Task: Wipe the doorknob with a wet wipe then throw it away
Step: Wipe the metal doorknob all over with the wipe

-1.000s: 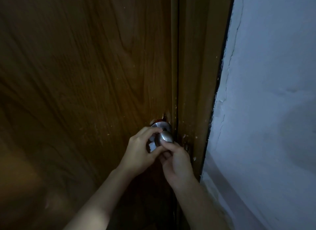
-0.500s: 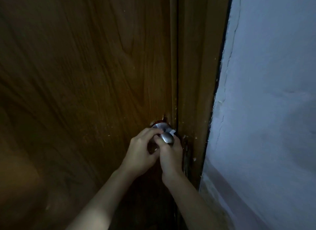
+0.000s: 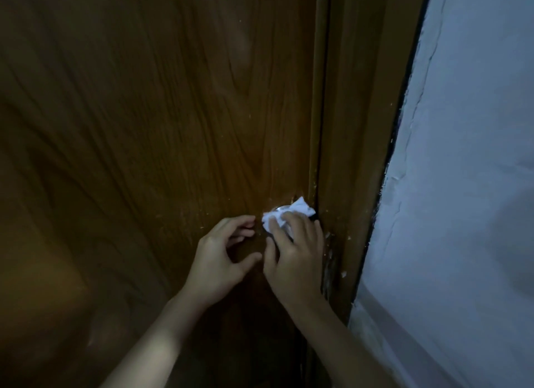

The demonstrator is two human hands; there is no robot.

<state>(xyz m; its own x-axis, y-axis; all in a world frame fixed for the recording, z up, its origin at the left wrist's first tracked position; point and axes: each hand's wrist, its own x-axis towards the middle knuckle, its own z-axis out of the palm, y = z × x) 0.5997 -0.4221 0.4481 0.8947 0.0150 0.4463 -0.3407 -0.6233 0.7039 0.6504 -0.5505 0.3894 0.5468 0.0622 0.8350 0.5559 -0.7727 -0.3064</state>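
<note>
Head view, dim light; I see a brown wood-grain door [image 3: 173, 127] filling the left and centre, its frame [image 3: 361, 127] running down beside it, and a pale blue-white wall [image 3: 462, 185] on the right; no bin or other container is in view, so I log nothing on contents.

Right hand [image 3: 294, 254] is cupped over the doorknob [image 3: 281, 208], fingers curled and pressed onto a crumpled white wet wipe [image 3: 291, 214]; the wipe lies between palm and knob, bunched over the knob's top and right side, with one corner sticking up toward the door edge; only a thin silver arc of the knob shows above the fingers; the rest is covered.

Left hand [image 3: 222, 254] sits just beside the right, on the door side; fingers loosely spread and curved, thumb extended toward the right wrist; it grips nothing; fingertips are close to the wipe's left edge, but I cannot tell whether they touch it, since the picture is dark and soft there.

Both forearms enter from the bottom of the view; small pale chips mark the frame beside the knob.
</note>
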